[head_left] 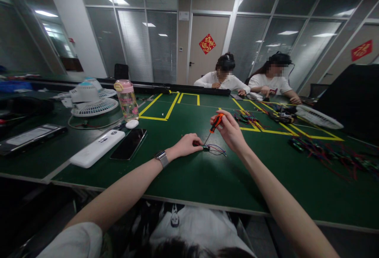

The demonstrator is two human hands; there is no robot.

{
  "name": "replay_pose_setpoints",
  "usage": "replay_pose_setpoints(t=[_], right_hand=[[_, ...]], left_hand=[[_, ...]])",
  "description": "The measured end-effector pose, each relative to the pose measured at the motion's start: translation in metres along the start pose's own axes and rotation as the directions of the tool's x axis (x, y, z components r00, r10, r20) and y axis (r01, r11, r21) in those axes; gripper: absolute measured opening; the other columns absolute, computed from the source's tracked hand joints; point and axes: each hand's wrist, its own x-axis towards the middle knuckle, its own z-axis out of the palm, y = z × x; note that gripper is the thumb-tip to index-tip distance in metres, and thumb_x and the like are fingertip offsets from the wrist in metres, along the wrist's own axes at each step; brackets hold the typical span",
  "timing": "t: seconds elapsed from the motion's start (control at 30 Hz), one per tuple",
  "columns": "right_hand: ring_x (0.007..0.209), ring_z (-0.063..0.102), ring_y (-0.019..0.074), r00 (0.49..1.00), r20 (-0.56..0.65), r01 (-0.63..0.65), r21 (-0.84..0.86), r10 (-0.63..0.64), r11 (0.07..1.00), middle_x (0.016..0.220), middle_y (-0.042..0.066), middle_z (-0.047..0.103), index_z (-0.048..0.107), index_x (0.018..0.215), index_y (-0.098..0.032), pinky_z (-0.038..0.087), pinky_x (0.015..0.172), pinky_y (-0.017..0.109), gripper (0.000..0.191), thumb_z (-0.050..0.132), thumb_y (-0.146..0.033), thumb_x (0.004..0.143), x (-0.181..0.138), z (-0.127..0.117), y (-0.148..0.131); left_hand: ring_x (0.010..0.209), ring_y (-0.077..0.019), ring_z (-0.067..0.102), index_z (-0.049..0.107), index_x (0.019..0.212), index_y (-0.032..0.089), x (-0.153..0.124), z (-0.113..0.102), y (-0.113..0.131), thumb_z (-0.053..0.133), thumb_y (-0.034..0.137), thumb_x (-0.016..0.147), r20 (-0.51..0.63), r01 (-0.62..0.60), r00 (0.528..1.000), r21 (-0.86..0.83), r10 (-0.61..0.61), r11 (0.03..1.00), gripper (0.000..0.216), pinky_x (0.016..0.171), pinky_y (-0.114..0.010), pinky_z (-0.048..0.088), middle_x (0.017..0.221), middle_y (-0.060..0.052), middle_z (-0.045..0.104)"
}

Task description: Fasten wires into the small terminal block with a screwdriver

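My right hand (229, 128) is closed around the orange and black handle of a screwdriver (217, 123). Its thin shaft slants down to the left, and the tip meets a small green circuit board (206, 147) on the table. With fingers curled and pinched at the board's left edge, my left hand (189, 146) holds it against the green surface. Thin red, blue and black wires (218, 150) loop out from the board's right side. The exact spot under the screwdriver tip is too small to make out.
Left of my hands lie a black phone (129, 144), a white power bank (97, 148) and a pink-lidded bottle (127, 100), with white fans (94, 100) behind. Wired boards (331, 153) are heaped at right. Two people (251, 78) sit across the green table (177, 183).
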Motion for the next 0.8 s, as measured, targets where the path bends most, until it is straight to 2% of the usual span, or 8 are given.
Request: replay_pose_setpoints(t=[0.23,0.43,0.6,0.7,0.8], right_hand=[[0.080,0.062,0.0156,0.997,-0.037,0.062,-0.081,-0.066,0.995,0.081,-0.002,0.063,0.066,0.092,-0.030,0.054,0.085,0.037,0.020,0.069,-0.045,0.080,0.0027,-0.0083,0.0064],[0.088,0.066,0.0185,1.000,-0.002,-0.030,0.019,0.030,0.999,0.091,0.002,0.069,0.066,0.107,-0.031,0.052,0.091,0.042,0.034,0.071,-0.046,0.078,0.0012,-0.0052,0.0012],[0.088,0.065,0.0176,0.999,-0.039,0.007,0.021,-0.006,1.000,0.090,0.001,0.068,0.067,0.093,-0.029,0.052,0.092,0.040,0.024,0.070,-0.047,0.079,0.0015,-0.0054,0.0018],[0.081,0.063,0.0146,0.998,-0.055,0.019,0.014,-0.018,1.000,0.087,-0.002,0.065,0.068,0.089,-0.029,0.053,0.088,0.036,0.019,0.072,-0.043,0.078,0.0023,-0.0083,0.0028],[0.078,0.062,0.0141,0.999,-0.054,-0.003,0.025,0.004,1.000,0.082,-0.002,0.064,0.070,0.088,-0.028,0.053,0.086,0.035,0.021,0.076,-0.041,0.074,0.0021,-0.0092,0.0012]], left_hand=[[0.086,-0.0182,0.061,0.074,0.093,0.018,-0.0002,-0.0010,0.0001,0.069,0.031,0.085,0.009,0.004,1.000,-0.003,-0.004,1.000,0.017,0.078,-0.028,0.046,0.093,-0.005,0.065],[0.086,-0.0181,0.061,0.074,0.092,0.017,-0.0009,-0.0018,0.0022,0.070,0.030,0.084,0.004,0.013,1.000,-0.012,-0.012,1.000,0.016,0.077,-0.027,0.046,0.093,-0.004,0.065],[0.086,-0.0179,0.061,0.074,0.091,0.018,-0.0008,-0.0016,0.0018,0.070,0.030,0.084,0.004,0.010,1.000,-0.015,-0.010,1.000,0.015,0.078,-0.027,0.045,0.092,-0.004,0.066],[0.086,-0.0180,0.061,0.074,0.091,0.017,-0.0005,-0.0010,0.0010,0.070,0.029,0.084,0.002,0.004,1.000,-0.013,-0.004,1.000,0.015,0.078,-0.027,0.045,0.092,-0.004,0.066],[0.086,-0.0182,0.061,0.074,0.092,0.017,-0.0003,-0.0005,0.0004,0.071,0.030,0.084,0.001,0.005,1.000,-0.009,-0.005,1.000,0.016,0.078,-0.027,0.045,0.092,-0.004,0.065]])
